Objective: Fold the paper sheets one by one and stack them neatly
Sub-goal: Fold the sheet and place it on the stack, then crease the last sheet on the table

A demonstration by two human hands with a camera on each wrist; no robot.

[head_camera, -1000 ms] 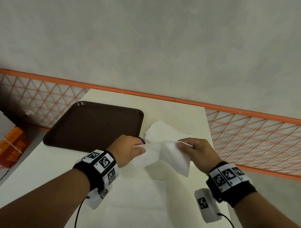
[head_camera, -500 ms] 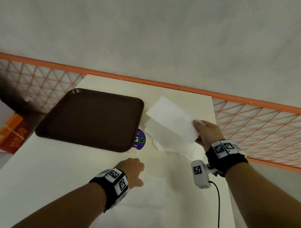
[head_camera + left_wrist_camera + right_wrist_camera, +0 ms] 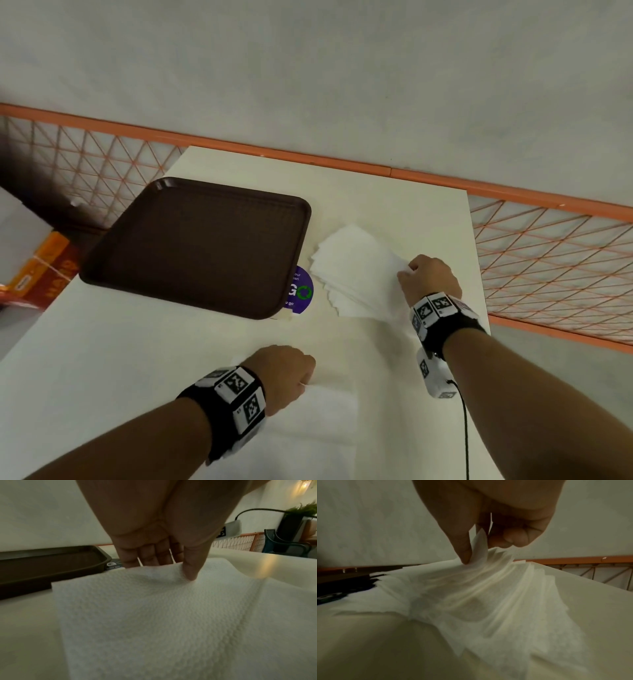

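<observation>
Nearest, left hand (image 3: 286, 375) low on the pale table (image 3: 102, 377), thumb on top and fingers tucked behind the far edge of a flat, unfolded paper sheet (image 3: 154, 622), pinching that edge. Embossed, soft tissue texture visible in the left wrist view; sheet otherwise lying flat, with a shallow crease running toward the camera.

Further out and to the right, right hand (image 3: 428, 281) at the near right corner of the stack of folded sheets (image 3: 356, 274), thumb and curled fingers pinching the corner of the top folded sheet (image 3: 479, 543). Corner lifted and rippled; rest of that sheet draped over the stack. Edges of the stack fanned and uneven, not squared.

Left of the stack, a purple round sticker (image 3: 301, 291), partly hidden under the brown tray (image 3: 191, 246). Tray bare of paper. Beyond the table, an orange lattice rail (image 3: 548, 253) and a grey wall.

Likely step: setting one folded sheet down while starting on the next.

Possible trouble from here: thin tissue clinging to fingertips on release, dragging the top sheet askew and worsening the fanned edges. Also possible: more than one layer caught in the left-hand pinch, though whether several sheets lie beneath cannot be told. A hurried lift could tear the soft paper or skew the fold line.
</observation>
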